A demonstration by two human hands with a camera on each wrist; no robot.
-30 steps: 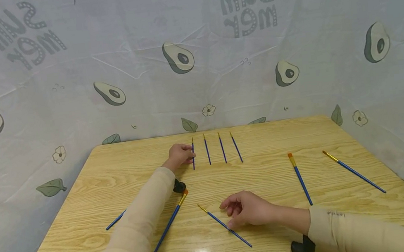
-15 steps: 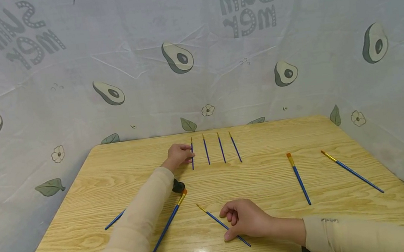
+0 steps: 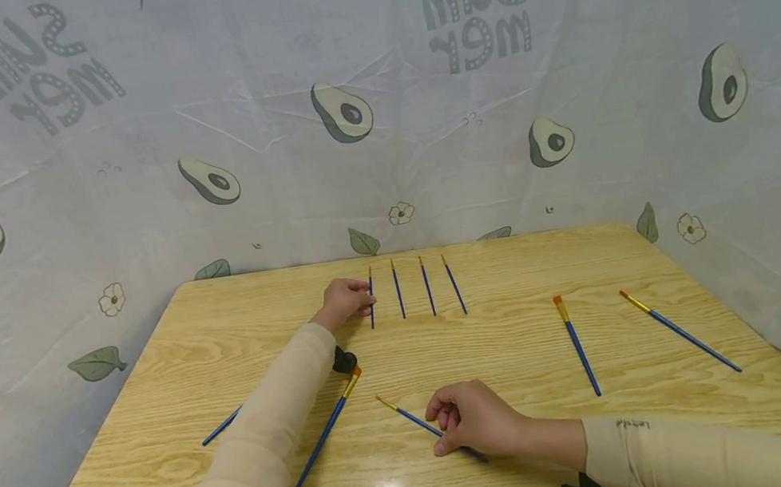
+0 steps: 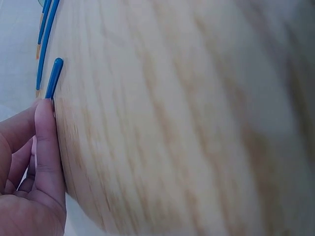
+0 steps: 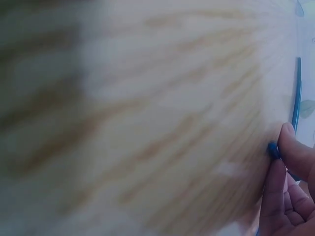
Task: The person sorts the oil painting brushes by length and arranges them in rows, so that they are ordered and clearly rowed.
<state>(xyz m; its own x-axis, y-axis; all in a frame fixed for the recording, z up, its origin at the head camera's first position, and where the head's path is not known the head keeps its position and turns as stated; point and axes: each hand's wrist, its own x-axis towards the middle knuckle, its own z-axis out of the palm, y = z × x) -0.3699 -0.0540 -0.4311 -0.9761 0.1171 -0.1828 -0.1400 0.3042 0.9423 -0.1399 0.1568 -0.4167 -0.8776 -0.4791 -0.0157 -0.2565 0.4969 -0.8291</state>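
Note:
At the back of the table, my left hand (image 3: 346,301) pinches the leftmost thin paintbrush (image 3: 373,314) of an upright row. In the left wrist view, this brush's blue handle end (image 4: 55,73) sticks out past the thumb and fingertips. Nearer the front, my right hand (image 3: 479,420) holds another thin paintbrush (image 3: 414,418) between thumb and fingers; it slants down to the right, with its golden ferrule toward the upper left. The right wrist view has its blue end (image 5: 273,149) showing between the fingertips, the rest mostly hidden by the hand.
Three thin brushes (image 3: 428,287) stand side by side right of the left hand. A wide orange-tipped brush (image 3: 328,429) lies beside the left forearm, which partly covers another brush (image 3: 222,426). Two larger brushes (image 3: 577,347) (image 3: 682,331) lie on the right. Patterned cloth (image 3: 285,207) backs the wooden table (image 3: 516,326).
My right hand has come down onto the slanted paintbrush and taken hold of it; the brush has turned slightly, its handle end rising in view. My left hand stays at its brush.

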